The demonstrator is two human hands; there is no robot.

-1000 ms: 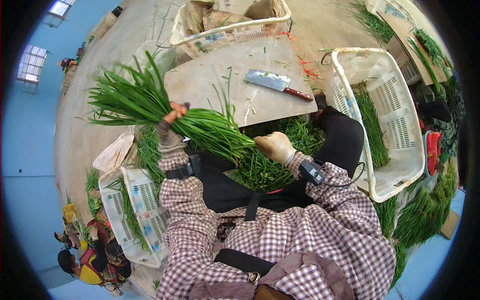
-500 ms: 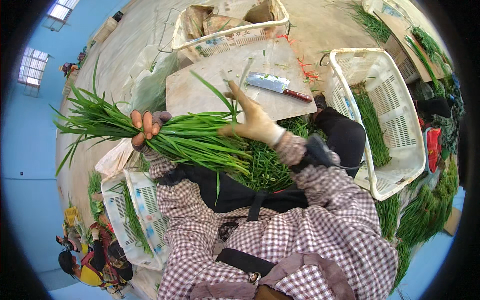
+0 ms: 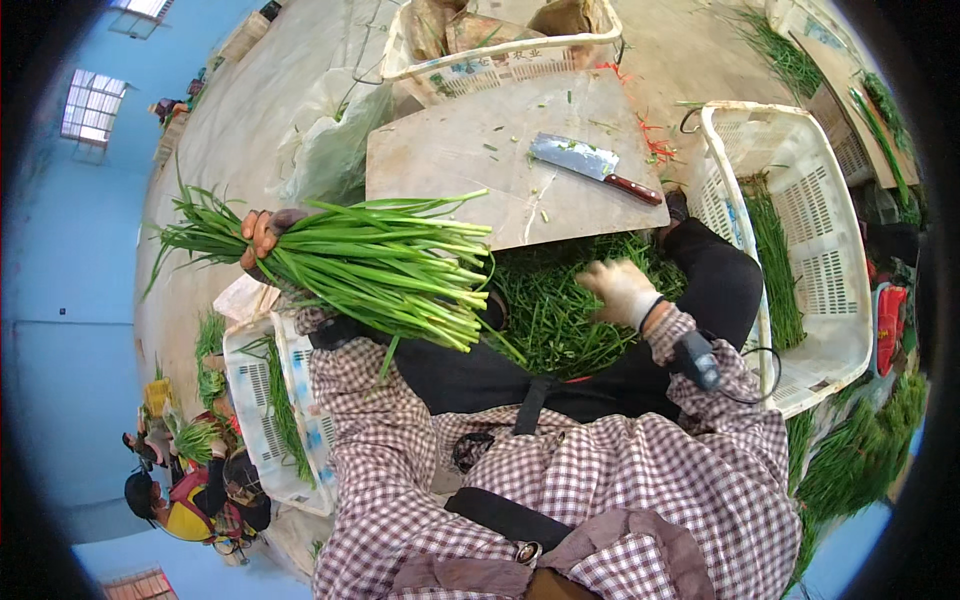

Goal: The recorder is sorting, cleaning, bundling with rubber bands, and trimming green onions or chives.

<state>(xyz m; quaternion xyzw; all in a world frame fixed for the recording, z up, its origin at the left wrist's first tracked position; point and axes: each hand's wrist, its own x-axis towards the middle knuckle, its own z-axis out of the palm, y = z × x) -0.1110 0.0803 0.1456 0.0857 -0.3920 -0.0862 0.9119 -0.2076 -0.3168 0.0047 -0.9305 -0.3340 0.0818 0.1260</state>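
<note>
My left hand (image 3: 262,238), its fingertips bare beyond a dark glove, is wrapped round a bunch of garlic chives (image 3: 385,265). The leafy tips spread out to the left and the pale cut ends point right. My right hand (image 3: 620,293), in a whitish glove, holds nothing; its fingers are apart and slightly blurred. Below it lies a heap of loose green trimmings (image 3: 560,320) in front of my lap. Beyond the trimmings is a pale cutting board (image 3: 450,165), on which a cleaver (image 3: 580,158) with a brown wooden handle lies flat.
White plastic crates stand around me: one at the far side (image 3: 500,65) with brown sacking, one at the right (image 3: 835,250) and one at the left (image 3: 255,400), both holding chives. A clear plastic bag (image 3: 345,150) sits left of the board. Another person (image 3: 190,500) works at the lower left.
My right hand has come away from the chives and moved right and down over the trimmings. The bunch in my left hand has shifted slightly, its cut ends now more even. The view has turned slightly.
</note>
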